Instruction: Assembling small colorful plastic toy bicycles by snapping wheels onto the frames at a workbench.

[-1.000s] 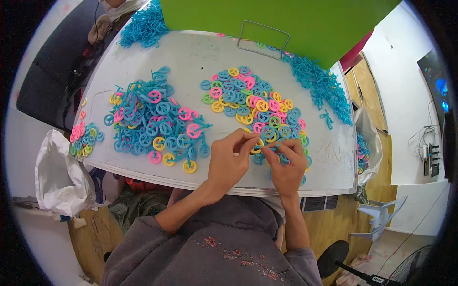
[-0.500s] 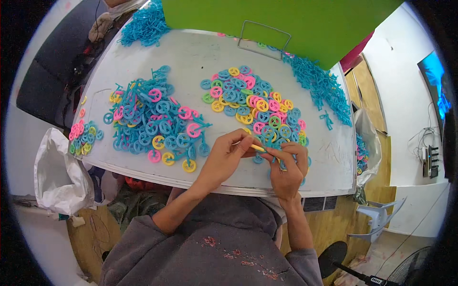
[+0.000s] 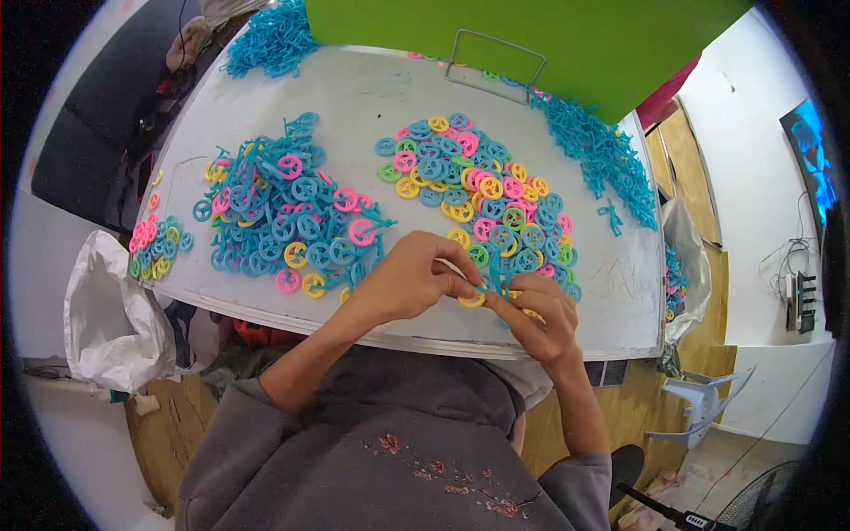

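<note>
My left hand [image 3: 412, 279] is closed in a pinch at the left side of a small yellow plastic wheel [image 3: 472, 302] above the table's near edge. From the right, my right hand [image 3: 542, 317] meets it, fingers closed around a teal plastic fork piece [image 3: 496, 273] whose prongs point up beside the wheel. Fingers hide where the two parts touch. Just beyond my hands spreads a heap of loose wheels [image 3: 487, 181] in blue, pink, yellow and green. Left of my left hand lies a pile of wheels with teal stems attached [image 3: 283, 221].
Teal stem pieces are heaped at the far left [image 3: 270, 40] and far right [image 3: 593, 150]. A green box [image 3: 522, 44] with a wire frame [image 3: 496, 62] stands at the back. A small wheel cluster [image 3: 159, 246] lies at the left edge. White sacks [image 3: 115, 310] hang beside the table.
The yellow wheel has tipped from edge-on to a flatter view and sits lower. My left fingers have spread around it, and my right hand has shifted slightly right and down.
</note>
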`<action>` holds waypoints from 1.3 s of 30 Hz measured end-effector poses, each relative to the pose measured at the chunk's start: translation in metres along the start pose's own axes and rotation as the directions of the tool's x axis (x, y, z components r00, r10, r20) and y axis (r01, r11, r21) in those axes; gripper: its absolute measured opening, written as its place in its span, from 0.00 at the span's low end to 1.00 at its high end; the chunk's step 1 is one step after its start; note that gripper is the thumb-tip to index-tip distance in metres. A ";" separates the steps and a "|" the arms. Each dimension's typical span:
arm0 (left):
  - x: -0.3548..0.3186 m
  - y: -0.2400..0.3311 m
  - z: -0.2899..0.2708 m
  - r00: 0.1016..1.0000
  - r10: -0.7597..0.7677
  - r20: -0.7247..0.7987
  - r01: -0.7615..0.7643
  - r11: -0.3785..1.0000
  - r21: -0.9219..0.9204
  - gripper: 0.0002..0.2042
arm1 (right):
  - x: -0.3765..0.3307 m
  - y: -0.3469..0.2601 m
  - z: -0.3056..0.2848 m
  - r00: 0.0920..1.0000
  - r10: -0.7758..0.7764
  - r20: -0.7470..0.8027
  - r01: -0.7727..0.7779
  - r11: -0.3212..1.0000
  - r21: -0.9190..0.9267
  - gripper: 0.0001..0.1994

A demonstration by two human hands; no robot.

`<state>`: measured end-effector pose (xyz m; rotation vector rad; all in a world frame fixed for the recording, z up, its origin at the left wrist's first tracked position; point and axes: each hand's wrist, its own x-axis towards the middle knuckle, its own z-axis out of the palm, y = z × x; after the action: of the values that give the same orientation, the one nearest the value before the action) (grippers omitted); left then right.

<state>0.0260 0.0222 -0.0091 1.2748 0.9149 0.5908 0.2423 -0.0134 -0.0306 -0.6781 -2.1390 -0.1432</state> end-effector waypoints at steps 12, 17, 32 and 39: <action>0.010 -0.007 0.001 1.000 -0.019 -0.023 0.022 0.990 0.140 0.05 | 0.003 -0.002 -0.004 0.989 0.057 0.136 -0.056 0.998 -0.008 0.17; 0.009 -0.002 -0.006 0.995 -0.015 0.101 0.014 1.000 0.010 0.06 | -0.005 -0.002 -0.001 0.989 0.143 0.030 -0.139 0.985 -0.104 0.18; 0.004 -0.005 0.032 0.983 0.100 -0.156 -0.122 0.982 -0.143 0.08 | 0.016 -0.001 -0.026 0.722 0.559 0.408 -0.688 0.642 0.337 0.29; 0.026 -0.010 0.054 0.970 0.131 -0.203 -0.156 0.981 -0.115 0.09 | 0.004 -0.009 -0.039 0.427 0.725 0.541 -0.820 0.058 0.569 0.21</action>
<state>0.0841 0.0113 -0.0233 1.1858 0.9331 0.8883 0.2631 -0.0326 -0.0022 -1.1818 -1.3226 1.4442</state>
